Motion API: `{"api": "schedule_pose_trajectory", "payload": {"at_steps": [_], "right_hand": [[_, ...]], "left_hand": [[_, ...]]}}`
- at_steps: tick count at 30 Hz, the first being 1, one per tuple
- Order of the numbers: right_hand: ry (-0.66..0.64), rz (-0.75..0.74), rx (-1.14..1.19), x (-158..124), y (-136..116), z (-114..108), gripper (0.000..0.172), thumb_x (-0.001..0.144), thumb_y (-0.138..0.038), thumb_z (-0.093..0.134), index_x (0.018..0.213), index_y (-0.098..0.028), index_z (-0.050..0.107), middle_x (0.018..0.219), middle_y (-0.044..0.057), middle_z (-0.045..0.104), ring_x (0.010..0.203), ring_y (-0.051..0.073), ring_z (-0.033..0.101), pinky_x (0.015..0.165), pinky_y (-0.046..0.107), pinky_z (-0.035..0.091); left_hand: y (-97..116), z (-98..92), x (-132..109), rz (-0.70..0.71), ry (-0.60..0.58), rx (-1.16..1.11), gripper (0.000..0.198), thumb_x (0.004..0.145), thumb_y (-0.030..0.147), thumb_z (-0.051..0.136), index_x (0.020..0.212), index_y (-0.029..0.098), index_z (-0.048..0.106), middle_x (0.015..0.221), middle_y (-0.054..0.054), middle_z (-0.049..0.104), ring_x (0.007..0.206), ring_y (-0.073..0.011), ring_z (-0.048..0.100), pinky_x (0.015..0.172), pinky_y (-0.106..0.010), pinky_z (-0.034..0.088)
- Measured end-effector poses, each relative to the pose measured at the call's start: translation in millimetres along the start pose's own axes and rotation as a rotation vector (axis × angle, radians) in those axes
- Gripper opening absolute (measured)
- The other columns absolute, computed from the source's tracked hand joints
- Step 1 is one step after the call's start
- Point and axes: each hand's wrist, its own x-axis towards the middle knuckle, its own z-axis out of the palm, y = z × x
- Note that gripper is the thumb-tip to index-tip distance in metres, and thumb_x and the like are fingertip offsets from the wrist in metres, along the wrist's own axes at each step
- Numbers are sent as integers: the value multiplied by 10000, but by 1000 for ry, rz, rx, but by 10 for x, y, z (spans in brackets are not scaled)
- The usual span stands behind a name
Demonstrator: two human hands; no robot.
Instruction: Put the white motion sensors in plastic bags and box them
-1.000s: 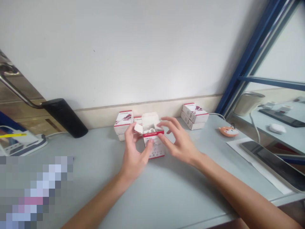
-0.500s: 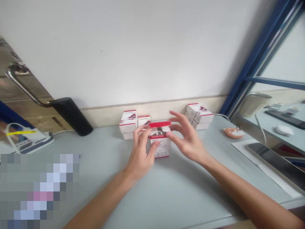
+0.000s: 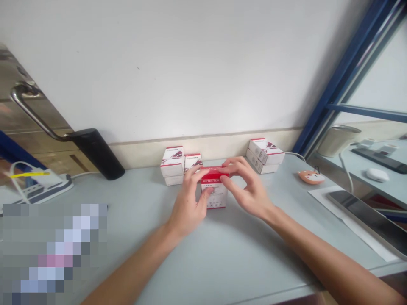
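A white carton with a red top band printed DETECTOR (image 3: 214, 197) stands on the pale grey table (image 3: 254, 250) between my hands, its lid closed. My left hand (image 3: 187, 203) holds its left side, with the thumb on the front face and fingers over the top. My right hand (image 3: 246, 186) presses in from the right, fingertips on the red top edge. Behind them stand similar white-and-red boxes (image 3: 172, 165), a smaller one (image 3: 193, 162) and another stacked pair (image 3: 265, 156).
A black cylindrical grip on a metal rail (image 3: 97, 153) lies at the table's back left, near a white device with cables (image 3: 40, 182). To the right are a small orange fox-shaped object (image 3: 310, 177) and a dark tablet on white paper (image 3: 364, 220). A blue window frame (image 3: 345, 76) stands beyond.
The carton's white lid, raised a second ago, is now folded shut. Both hands have closed in on the carton's top. The view has shifted slightly.
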Motion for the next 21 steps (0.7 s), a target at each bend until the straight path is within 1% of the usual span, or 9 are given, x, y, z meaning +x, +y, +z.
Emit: {"api": "schedule_pose_trajectory", "payload": {"at_steps": [5,8,9,10,12,14,17,19,21], "right_hand": [[-50,-101,-57,14,118,-33,67,1026,-269,621,1026,-243,682,1171,88,615,1114,227,655,1003,430,557],[-66,-103,-89,9,166,-58,132,1026,-315,628,1122,-264,703,1277,104,598,1208,250,646,1054,444,553],[-103,-83,-108,-1,179,-65,254,1002,-346,667,1248,-283,683,1382,117,559,1283,276,619,1088,463,542],[-162,-49,-124,-15,192,-71,457,968,-376,715,1407,-308,607,1488,128,500,1347,303,586,1112,485,532],[-313,56,-129,-50,223,-72,856,908,-411,780,1634,-350,331,1615,139,415,1398,333,560,1117,515,534],[-413,152,-91,-79,258,-61,995,891,-427,796,1676,-361,189,1597,126,488,1345,321,611,1090,512,555],[-357,187,-98,-82,296,-43,936,857,-484,827,1628,-356,312,1482,95,631,1193,301,692,1053,508,571],[-229,133,-179,-61,306,-42,842,860,-482,823,1579,-338,410,1435,98,669,1108,290,716,1014,497,586],[-88,38,-293,-43,311,-39,691,903,-427,788,1522,-325,498,1396,98,689,1103,285,715,977,468,595]], "left_hand": [[-130,1,-24,37,-5,19,398,1029,230,610,1404,312,504,1525,-118,523,1437,-247,542,1159,-465,496],[-161,21,0,-28,28,-52,318,1025,275,625,1335,295,555,1475,-112,575,1409,-254,572,1133,-464,518],[-168,32,19,-78,68,-118,286,1024,298,628,1303,283,563,1443,-114,597,1376,-252,600,1108,-453,537],[-175,43,42,-137,124,-198,262,1021,323,634,1267,269,561,1411,-118,617,1332,-247,632,1074,-436,558],[-194,53,93,-258,248,-366,256,1006,373,655,1193,251,530,1377,-126,639,1256,-234,672,997,-395,592],[-222,33,143,-349,300,-469,299,984,415,678,1150,250,492,1381,-133,644,1225,-231,681,945,-373,602],[-283,-66,200,-380,250,-357,301,985,445,652,1171,247,521,1343,-130,654,1160,-237,690,919,-388,600],[-346,-157,227,-352,277,-85,263,989,421,627,1180,243,594,1281,-121,655,1162,-259,665,987,-447,571],[-435,-236,242,-355,366,196,270,968,374,633,1200,236,641,1285,-132,635,1293,-315,576,1139,-545,457]]}}
